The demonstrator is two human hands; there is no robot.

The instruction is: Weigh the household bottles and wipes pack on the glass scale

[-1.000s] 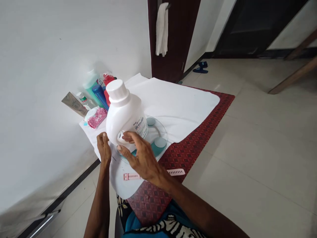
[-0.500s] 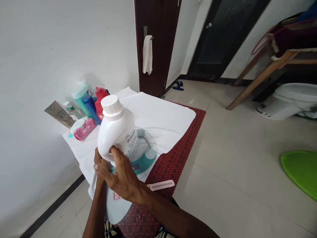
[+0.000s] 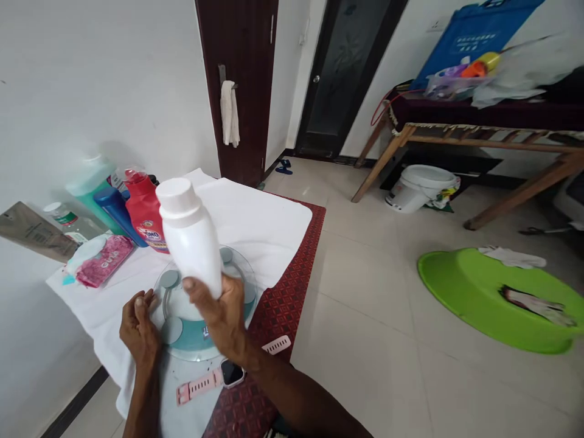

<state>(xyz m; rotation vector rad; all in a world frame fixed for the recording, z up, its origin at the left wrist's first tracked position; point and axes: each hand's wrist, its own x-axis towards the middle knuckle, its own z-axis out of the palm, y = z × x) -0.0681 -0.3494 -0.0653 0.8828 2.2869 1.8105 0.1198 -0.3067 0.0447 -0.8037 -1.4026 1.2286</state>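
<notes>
A pink-strapped watch [image 3: 201, 387] lies just on the near side of the glass scale [image 3: 191, 348]; the left hand [image 3: 140, 331] is beside the scale's left edge, fingers loosely curled, and whether they close fully I cannot tell; it seems kept aside because one hand manages the load.

The right hand [image 3: 223, 313] grips the white bottle [image 3: 191, 249] over the scale, probably low down so that the palm backs the bulky body; the bottle's lower part sits between thumb and fingers, its cap well above them, its base hidden, so contact with the scale is unclear.

Beyond the scale to the left are a pink packet [image 3: 109, 261] and a red bottle [image 3: 145, 210], seemingly kept by the wall to leave room; farthest beyond it, a white towel [image 3: 229, 114] hangs on a door [image 3: 249, 73].
</notes>
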